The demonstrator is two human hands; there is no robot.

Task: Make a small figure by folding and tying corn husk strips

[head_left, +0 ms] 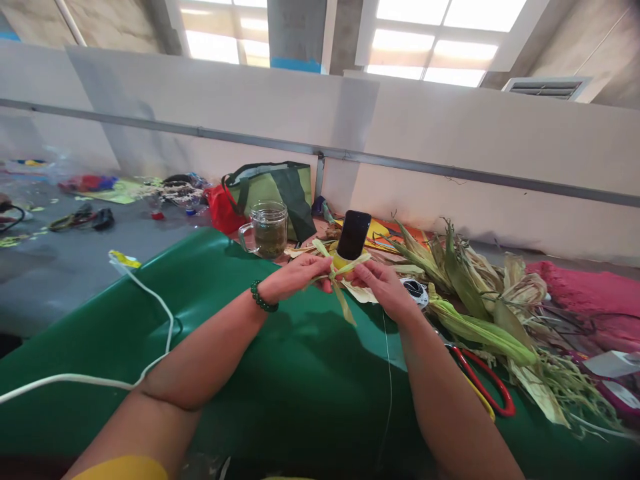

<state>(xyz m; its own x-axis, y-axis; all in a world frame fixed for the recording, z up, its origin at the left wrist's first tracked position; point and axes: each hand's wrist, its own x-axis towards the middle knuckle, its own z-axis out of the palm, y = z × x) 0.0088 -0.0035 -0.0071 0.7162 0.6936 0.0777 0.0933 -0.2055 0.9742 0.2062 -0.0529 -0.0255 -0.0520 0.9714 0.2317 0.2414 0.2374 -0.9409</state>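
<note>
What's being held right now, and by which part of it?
Pale husk strips: the left grip pinches them beside where they cross; the right grip pinches one toward its right end.

A glass mug (270, 235) stands before a green bag (295, 190), near an upright phone (354, 233). A white cable (65, 379) crosses the green sheet (300, 380). Pink cloth (590, 288) lies at right, below 2 windows (453, 17).

daylight from blown-out windows (465, 13) | shadow on green mat (300, 380) | far-left clutter (87, 185) blurred | edges stretched
</note>
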